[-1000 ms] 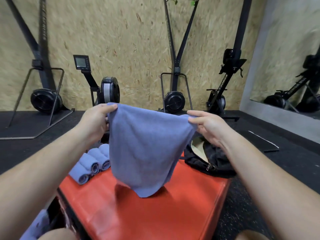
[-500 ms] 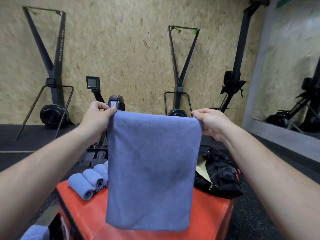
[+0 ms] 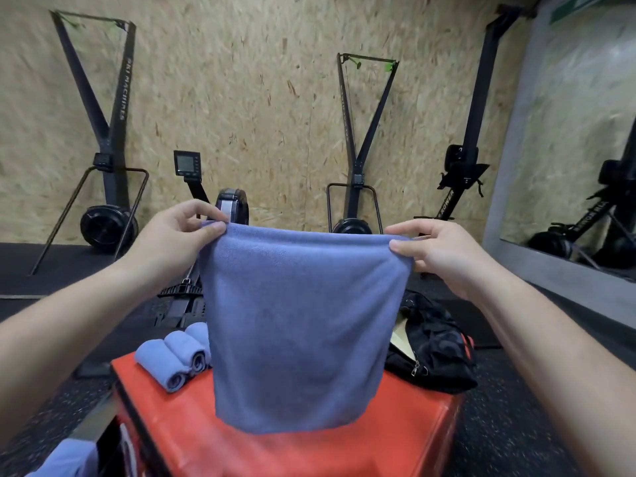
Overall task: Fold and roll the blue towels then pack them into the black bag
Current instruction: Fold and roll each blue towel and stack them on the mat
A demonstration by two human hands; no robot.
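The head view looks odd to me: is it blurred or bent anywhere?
Head view: the wide lens tilts the mirror frame at the right edge; the wooden wall looks smeared by motion; the towel between left hand and right hand is clearer; light is soft, no glare.

One blue towel (image 3: 303,325) hangs flat and upright over the red box (image 3: 395,438), top corners pinched by left hand (image 3: 172,235) and right hand (image 3: 444,253). Three rolled blue towels (image 3: 175,356) lie side by side on the box's far left corner. Unzipped black bag (image 3: 437,352) slumps on its far right corner.
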